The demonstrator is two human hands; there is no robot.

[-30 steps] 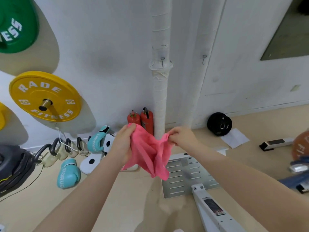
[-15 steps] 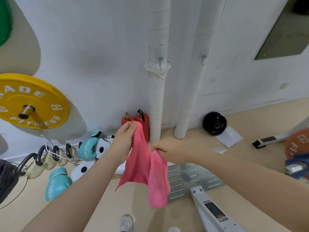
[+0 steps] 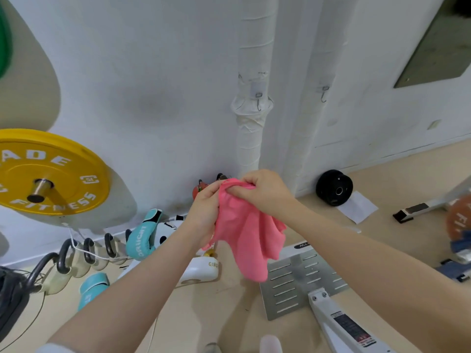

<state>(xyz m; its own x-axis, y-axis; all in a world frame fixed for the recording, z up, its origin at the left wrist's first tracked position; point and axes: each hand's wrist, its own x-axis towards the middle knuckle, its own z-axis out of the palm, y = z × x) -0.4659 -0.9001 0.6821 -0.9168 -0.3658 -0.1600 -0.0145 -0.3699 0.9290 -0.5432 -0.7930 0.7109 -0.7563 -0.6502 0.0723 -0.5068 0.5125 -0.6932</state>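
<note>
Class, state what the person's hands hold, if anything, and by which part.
A soft pink cloth, gripped at its bunched top edge by the left hand and the right hand close together; the rest hangs loose.

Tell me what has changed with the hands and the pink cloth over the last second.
The right hand moved in toward the left hand, so the two now meet at the top edge of the pink cloth. The cloth was spread between them and now hangs bunched below. Nothing was let go: both hands keep their grip. The yellow weight plate and teal boxing glove stayed put.
</note>
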